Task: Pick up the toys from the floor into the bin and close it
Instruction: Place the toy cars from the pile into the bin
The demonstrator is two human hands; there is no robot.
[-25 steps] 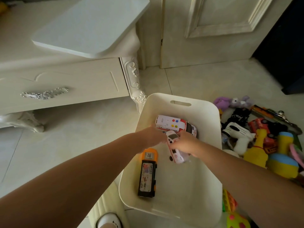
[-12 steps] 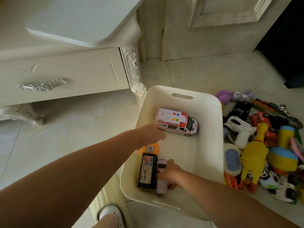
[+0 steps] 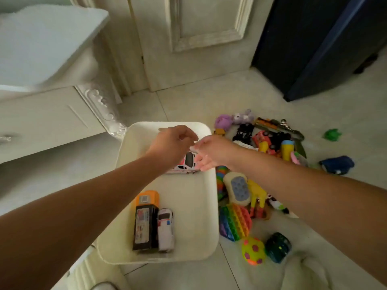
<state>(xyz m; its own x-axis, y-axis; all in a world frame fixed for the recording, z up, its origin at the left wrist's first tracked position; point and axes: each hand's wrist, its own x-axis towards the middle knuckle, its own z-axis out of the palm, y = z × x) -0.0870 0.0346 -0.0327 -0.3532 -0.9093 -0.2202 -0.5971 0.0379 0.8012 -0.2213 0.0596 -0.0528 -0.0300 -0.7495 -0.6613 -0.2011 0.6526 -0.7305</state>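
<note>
Hands: left hand loosely curled, empty, above the bin's far end; right hand slack-fingered, empty, just beside it, over the right rim.
Bin: open on the floor, holding ambulance, orange-black truck and white car.
Toys: mostly heaped on the floor right of the bin; green piece and blue piece well apart.
Risk: overlooking those strays; nudging the ball into a roll; heaping too high for closing.
Lid: not identifiable.
</note>
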